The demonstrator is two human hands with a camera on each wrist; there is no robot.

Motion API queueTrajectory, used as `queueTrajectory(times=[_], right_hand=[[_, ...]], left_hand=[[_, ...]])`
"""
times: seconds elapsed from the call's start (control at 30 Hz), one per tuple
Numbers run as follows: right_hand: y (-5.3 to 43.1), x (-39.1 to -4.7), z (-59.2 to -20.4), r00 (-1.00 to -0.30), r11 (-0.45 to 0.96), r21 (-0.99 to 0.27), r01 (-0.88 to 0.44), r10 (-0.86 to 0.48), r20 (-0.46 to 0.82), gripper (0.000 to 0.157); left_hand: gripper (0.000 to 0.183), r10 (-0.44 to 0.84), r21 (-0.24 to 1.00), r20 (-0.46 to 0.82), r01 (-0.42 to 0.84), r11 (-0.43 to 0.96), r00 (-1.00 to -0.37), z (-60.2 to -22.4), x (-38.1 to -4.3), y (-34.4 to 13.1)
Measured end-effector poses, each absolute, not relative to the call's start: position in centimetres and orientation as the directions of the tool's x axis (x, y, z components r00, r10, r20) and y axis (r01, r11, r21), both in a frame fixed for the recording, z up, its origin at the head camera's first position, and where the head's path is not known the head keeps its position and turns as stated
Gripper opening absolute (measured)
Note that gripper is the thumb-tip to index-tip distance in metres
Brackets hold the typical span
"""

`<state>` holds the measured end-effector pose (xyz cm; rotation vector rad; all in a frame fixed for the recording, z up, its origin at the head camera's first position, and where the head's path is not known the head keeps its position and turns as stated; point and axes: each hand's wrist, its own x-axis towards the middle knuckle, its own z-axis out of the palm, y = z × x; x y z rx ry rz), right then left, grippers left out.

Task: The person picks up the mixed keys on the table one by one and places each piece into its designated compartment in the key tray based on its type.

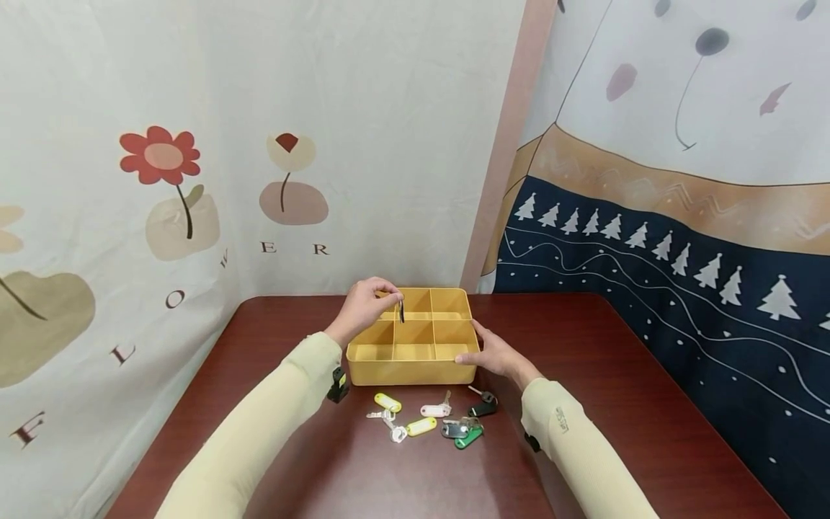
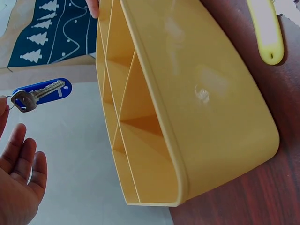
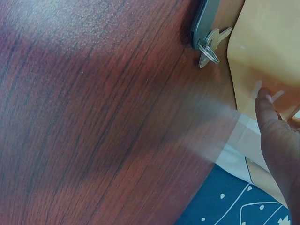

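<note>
White flowered cloth: behind the counter, left side.
Left hand: raised over the box; fingertips pinch the ring of 1 key, other fingers loose.
Blue-tagged key: hanging from the left hand above the box, apart from it; exact compartment below cannot be told.
Yellow box: upright on the counter, divided into 2 rows of 3 compartments.
Tagged keys before box: 2 yellow tags, 1 whitish tag, 1 grey tag, 1 green tag touching the grey, 1 black tag.
Right hand: clamped on the box's right front corner, well apart from the left hand.
Navy tree-print cloth: far right.
</note>
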<state>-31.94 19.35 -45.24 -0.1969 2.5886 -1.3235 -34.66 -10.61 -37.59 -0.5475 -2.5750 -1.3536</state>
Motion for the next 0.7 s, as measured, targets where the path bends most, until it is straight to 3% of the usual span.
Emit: queueTrajectory(times=[0.7], right_hand=[[19.4,-31.9,-45.4,-0.967,0.564,-0.825,-0.028,-0.225,-0.121,0.103]], left_hand=[[0.020,0.156,0.780,0.315,0.348,0.520,-0.936,-38.2,-38.6,-8.7]])
